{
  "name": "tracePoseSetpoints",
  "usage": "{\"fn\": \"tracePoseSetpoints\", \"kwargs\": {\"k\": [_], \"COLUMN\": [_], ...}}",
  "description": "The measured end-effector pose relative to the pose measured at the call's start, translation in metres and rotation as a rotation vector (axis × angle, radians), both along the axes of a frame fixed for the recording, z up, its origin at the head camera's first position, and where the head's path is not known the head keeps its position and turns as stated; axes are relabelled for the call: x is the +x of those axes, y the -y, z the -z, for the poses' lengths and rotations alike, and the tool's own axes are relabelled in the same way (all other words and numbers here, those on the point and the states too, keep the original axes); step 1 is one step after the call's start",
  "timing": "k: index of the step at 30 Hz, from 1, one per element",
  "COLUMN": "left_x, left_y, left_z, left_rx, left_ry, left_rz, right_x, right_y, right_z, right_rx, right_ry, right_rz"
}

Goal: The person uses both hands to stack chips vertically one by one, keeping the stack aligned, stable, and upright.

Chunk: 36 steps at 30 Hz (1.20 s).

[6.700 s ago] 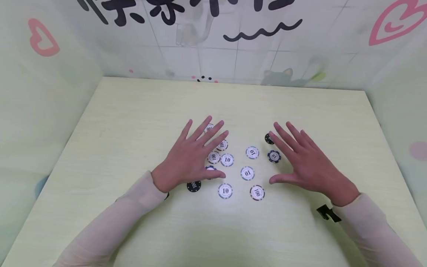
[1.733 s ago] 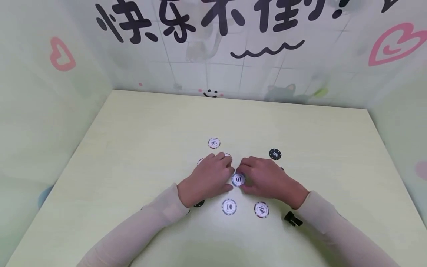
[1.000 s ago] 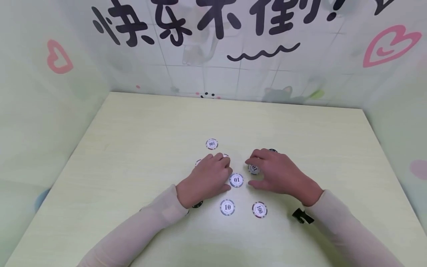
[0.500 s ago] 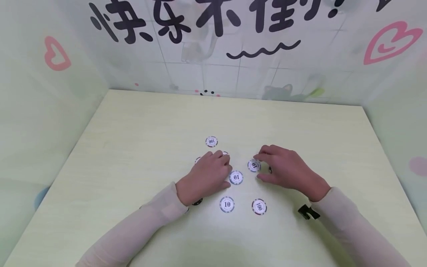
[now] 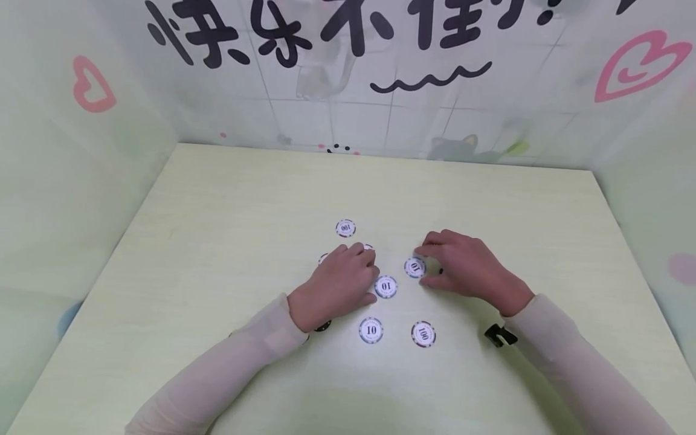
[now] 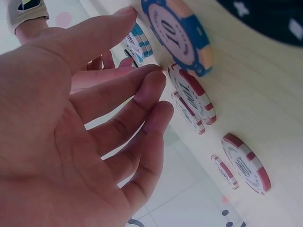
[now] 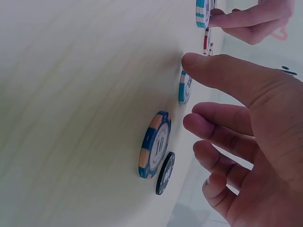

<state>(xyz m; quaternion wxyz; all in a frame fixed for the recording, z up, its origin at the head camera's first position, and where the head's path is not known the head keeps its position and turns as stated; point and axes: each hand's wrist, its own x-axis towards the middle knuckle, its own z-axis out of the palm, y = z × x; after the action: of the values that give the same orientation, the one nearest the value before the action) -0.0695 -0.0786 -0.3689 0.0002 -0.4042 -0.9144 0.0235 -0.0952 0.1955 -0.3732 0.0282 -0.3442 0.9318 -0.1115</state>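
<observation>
In the head view my left hand (image 5: 336, 281) rests low among the poker chips, its fingers loosely curled. The left wrist view shows nothing in its grasp, with a blue-and-peach 10 chip (image 6: 177, 35) and red-edged 100 chips (image 6: 193, 94) beyond the fingertips. A small stack of light-blue-edged 10 chips (image 5: 386, 287) lies just right of that hand. My right hand (image 5: 470, 266) is around another light-blue 10 chip (image 5: 415, 267), thumb and fingertips on either side of it. In the right wrist view the thumb overlaps this chip (image 7: 185, 87), and a gap shows before the fingers.
A 10 chip (image 5: 371, 330) and a 100 chip (image 5: 423, 334) lie nearer the body. Another 100 chip (image 5: 345, 228) lies farther back. A black chip (image 7: 165, 174) and a blue-and-peach chip (image 7: 155, 144) lie beside the right hand. Printed curtains (image 5: 331, 121) enclose the table (image 5: 244, 199).
Both hands were spread above the chips earlier. The right hand then let go of a 10 chip by the left hand and moved right to another. The left hand has stayed put lately.
</observation>
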Motion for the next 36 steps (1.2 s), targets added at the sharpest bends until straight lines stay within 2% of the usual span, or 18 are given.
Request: {"fn": "tracePoseSetpoints", "kwargs": {"k": [7, 22, 36], "left_x": [-0.0010, -0.0041, -0.0025], "left_y": [0.0002, -0.0008, -0.0006], "left_z": [0.0026, 0.0006, -0.0019], "left_rx": [0.009, -0.011, -0.015], "left_ry": [-0.013, -0.016, -0.002], "left_rz": [0.006, 0.024, 0.015], "right_x": [-0.0017, -0.0047, -0.0034], "right_y": [0.0000, 0.0008, 0.0097], "right_z": [0.0030, 0.0088, 0.0078], "right_rx": [-0.012, -0.045, 0.011], "right_ry": [0.011, -0.009, 0.023], "right_rz": [-0.009, -0.025, 0.033]}}
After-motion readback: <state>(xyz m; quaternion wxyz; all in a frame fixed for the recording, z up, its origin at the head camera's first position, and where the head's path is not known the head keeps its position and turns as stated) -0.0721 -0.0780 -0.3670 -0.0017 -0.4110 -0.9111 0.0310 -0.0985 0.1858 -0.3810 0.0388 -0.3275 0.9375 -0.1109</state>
